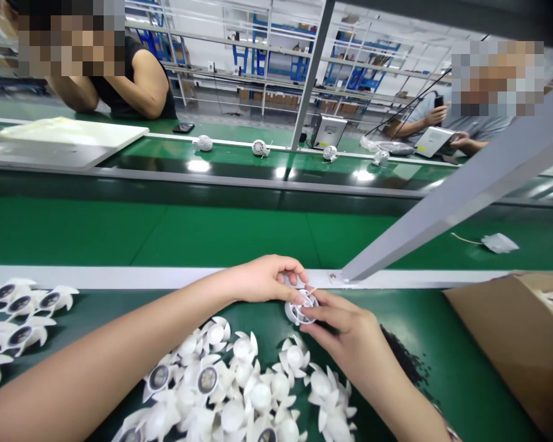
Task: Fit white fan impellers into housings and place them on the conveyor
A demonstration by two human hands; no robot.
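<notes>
Both hands meet at a small round white plastic housing [294,313] with a spoked, open face. My right hand [345,322] grips it from the right between thumb and fingers. From the left, my left hand [270,279] reaches over with curled fingers, its thumb tip resting on the housing's face. A thin pale wire end shows at the top of the housing. Right below the hands lies a heap of white fan impellers [233,393]; some show a dark ring with a metallic centre.
More impellers stand in rows [21,304] at left. Small black parts [403,356] lie beside my right forearm, near a cardboard box [511,331]. A slanted metal post [424,227] rises from the rail. A wired white part [500,243] lies on the green belt [221,236]. Two people sit opposite.
</notes>
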